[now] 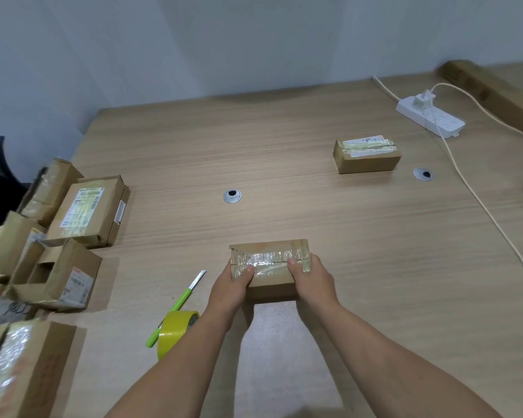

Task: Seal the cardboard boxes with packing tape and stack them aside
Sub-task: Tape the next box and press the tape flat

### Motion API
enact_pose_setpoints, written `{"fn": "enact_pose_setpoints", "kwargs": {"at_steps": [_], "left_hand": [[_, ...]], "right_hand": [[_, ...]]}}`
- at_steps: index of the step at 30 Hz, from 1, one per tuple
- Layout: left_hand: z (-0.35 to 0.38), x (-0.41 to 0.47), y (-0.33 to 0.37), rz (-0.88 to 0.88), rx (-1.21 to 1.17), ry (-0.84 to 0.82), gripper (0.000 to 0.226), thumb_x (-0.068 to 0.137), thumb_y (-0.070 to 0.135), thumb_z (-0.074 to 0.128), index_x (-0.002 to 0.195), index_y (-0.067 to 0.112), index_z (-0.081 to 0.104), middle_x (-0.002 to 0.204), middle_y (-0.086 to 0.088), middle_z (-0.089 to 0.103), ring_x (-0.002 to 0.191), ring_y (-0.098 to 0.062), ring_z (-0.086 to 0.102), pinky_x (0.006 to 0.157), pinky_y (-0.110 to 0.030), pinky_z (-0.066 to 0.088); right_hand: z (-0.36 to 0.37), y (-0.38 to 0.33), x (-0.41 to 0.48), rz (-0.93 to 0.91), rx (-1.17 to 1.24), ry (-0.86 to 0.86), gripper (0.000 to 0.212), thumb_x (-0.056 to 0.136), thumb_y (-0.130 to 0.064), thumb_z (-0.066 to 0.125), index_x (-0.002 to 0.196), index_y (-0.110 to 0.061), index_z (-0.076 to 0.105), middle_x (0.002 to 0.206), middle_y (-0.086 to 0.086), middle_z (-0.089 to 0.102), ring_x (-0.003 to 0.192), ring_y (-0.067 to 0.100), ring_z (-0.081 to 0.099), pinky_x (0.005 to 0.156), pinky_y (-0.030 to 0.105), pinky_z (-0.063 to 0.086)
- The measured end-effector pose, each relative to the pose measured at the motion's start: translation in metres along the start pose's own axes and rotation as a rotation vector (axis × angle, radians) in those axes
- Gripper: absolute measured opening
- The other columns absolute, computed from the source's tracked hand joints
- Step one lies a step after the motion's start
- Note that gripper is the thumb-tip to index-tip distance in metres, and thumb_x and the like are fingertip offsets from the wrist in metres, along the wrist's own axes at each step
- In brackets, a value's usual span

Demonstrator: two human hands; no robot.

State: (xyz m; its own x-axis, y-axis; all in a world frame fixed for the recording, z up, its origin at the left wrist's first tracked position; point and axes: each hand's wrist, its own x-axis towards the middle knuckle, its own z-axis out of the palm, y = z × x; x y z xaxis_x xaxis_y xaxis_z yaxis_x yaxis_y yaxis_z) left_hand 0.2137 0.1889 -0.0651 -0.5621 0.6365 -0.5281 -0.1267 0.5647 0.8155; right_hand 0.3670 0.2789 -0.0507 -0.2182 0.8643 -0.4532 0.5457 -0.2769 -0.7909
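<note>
Head view: left hand (233,285) and right hand (311,282) clamp the small taped cardboard box (269,251) by its ends, thumbs on top; likely light, stiff, slick where taped.

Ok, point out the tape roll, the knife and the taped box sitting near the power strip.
yellow tape roll (173,336), head view, on its outer yellow band.
green utility knife (181,301), head view, on the green handle.
sealed cardboard box (369,164), head view, on its front cardboard face.

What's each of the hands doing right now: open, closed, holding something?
Left hand: grips the small taped box at its left end, thumb on top.
Right hand: grips its right end, thumb on top.
</note>
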Motion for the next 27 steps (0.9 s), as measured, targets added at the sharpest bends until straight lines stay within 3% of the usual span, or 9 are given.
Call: {"fn": "enact_pose_setpoints", "kwargs": {"at_steps": [2,5,8,11,14,15,17,24,27], "left_hand": [[-0.002,0.002,0.001,-0.046,-0.010,-0.023,0.053,0.087,0.051,0.061,0.136,0.030,0.059,0.125,0.007,0.067,0.117,-0.017,0.061,0.108,-0.044,0.046],[-0.006,0.007,-0.003,-0.071,-0.024,-0.056,0.042,0.099,0.040,0.054,0.138,0.027,0.057,0.130,0.005,0.065,0.120,-0.017,0.059,0.110,-0.042,0.043],[-0.006,0.008,0.000,-0.069,-0.002,-0.051,0.035,0.101,0.037,0.052,0.133,0.025,0.061,0.127,0.002,0.067,0.116,-0.018,0.061,0.107,-0.042,0.046],[-0.004,0.005,0.002,-0.052,0.001,0.020,0.027,0.093,0.039,0.064,0.115,0.024,0.069,0.116,0.000,0.071,0.105,-0.019,0.065,0.096,-0.039,0.052],[0.005,-0.001,0.004,-0.049,0.115,0.083,0.073,0.062,0.066,0.075,0.122,0.026,0.065,0.117,0.004,0.069,0.110,-0.021,0.063,0.098,-0.044,0.052],[0.007,-0.002,0.004,-0.042,0.129,0.101,0.080,0.056,0.069,0.075,0.123,0.027,0.064,0.116,0.005,0.069,0.110,-0.021,0.063,0.098,-0.044,0.052],[0.009,-0.003,0.005,-0.036,0.092,0.114,0.072,0.054,0.064,0.075,0.116,0.028,0.065,0.109,0.006,0.071,0.105,-0.020,0.065,0.096,-0.043,0.053],[-0.005,0.005,-0.002,-0.043,-0.074,-0.054,0.040,0.087,0.034,0.070,0.126,0.023,0.066,0.119,0.002,0.072,0.110,-0.018,0.065,0.104,-0.043,0.049],[-0.005,0.006,-0.008,-0.054,-0.151,-0.078,0.038,0.096,0.026,0.061,0.135,0.023,0.061,0.124,0.002,0.070,0.114,-0.019,0.065,0.108,-0.044,0.047]], "right_hand": [[-0.003,0.001,0.000,-0.026,-0.018,-0.003,0.034,0.107,-0.041,0.039,0.127,-0.019,0.056,0.113,0.002,0.061,0.099,0.018,0.056,0.065,0.023,0.036],[-0.006,-0.001,-0.002,-0.037,-0.017,-0.009,0.035,0.110,-0.034,0.033,0.124,-0.016,0.060,0.107,0.003,0.061,0.086,0.009,0.053,0.058,0.010,0.032],[-0.007,-0.003,-0.001,-0.015,-0.039,-0.012,0.040,0.110,-0.036,0.032,0.127,-0.012,0.059,0.112,0.009,0.063,0.097,0.020,0.058,0.066,0.024,0.038],[-0.006,-0.006,-0.001,0.015,-0.093,-0.001,0.047,0.104,-0.049,0.042,0.132,-0.013,0.056,0.117,0.009,0.062,0.098,0.023,0.056,0.071,0.032,0.041],[-0.003,-0.010,-0.009,-0.002,-0.113,-0.018,0.093,0.083,-0.065,0.067,0.155,-0.023,0.025,0.140,0.007,0.050,0.125,0.030,0.052,0.088,0.034,0.042],[0.000,-0.013,-0.012,-0.023,-0.139,-0.023,0.107,0.079,-0.066,0.071,0.159,-0.025,0.014,0.146,0.008,0.045,0.132,0.030,0.047,0.091,0.035,0.039],[0.003,-0.015,-0.014,-0.042,-0.182,-0.032,0.117,0.077,-0.064,0.075,0.160,-0.027,0.002,0.152,0.008,0.039,0.137,0.030,0.043,0.096,0.037,0.038],[-0.001,-0.013,-0.011,-0.036,-0.090,-0.075,0.077,0.104,-0.034,0.052,0.162,-0.027,0.002,0.158,0.010,0.037,0.142,0.029,0.038,0.106,0.033,0.036],[-0.002,-0.008,-0.011,-0.022,-0.048,-0.074,0.063,0.108,-0.029,0.040,0.161,-0.032,0.007,0.150,0.010,0.046,0.132,0.028,0.047,0.094,0.030,0.037]]}}
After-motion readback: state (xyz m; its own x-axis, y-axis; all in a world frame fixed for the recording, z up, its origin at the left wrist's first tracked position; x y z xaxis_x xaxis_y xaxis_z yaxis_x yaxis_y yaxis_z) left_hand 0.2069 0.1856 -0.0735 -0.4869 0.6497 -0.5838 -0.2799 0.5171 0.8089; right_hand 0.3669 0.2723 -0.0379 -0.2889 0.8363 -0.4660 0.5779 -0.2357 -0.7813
